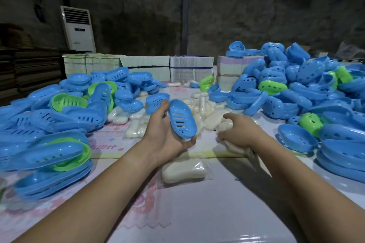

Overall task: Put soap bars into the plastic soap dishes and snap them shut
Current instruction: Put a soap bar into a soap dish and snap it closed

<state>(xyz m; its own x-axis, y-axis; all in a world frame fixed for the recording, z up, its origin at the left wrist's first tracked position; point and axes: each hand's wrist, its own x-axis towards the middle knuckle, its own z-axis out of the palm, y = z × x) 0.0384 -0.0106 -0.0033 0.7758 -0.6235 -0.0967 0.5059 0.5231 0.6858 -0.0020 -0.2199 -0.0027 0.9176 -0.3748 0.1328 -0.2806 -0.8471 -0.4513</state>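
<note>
On the left side of the table point(227, 203) lies a big heap of blue and green dish halves point(59, 108), most with slots in the bottom. Next to it, the left hand point(166, 136) holds one blue soap dish half point(182, 121) with the thumb at its far end and the fingers under its near end, so the slotted inside faces up. This dish looks light and stiff; I think it is best to hold it by the rim, because the thin plastic can bend or crack at the slots if it is squeezed hard.

Just below this hand, a wrapped soap bar point(183, 170) lies free on the table. Behind the hands there is a pile of more wrapped soap bars point(199, 110). The bars look solid and a little heavy for their size, and the clear wrapper is probably slippery, so a grip across the short sides seems safer.

The right hand point(240, 131) is curled around a soap bar point(227, 125) at the edge of the pile. Part of this bar is hidden by the fingers, and I cannot tell if one more bar is under the wrist.

On the right, another heap of dish halves point(296, 92) has round holes. It is cut off by the picture edge.
</note>
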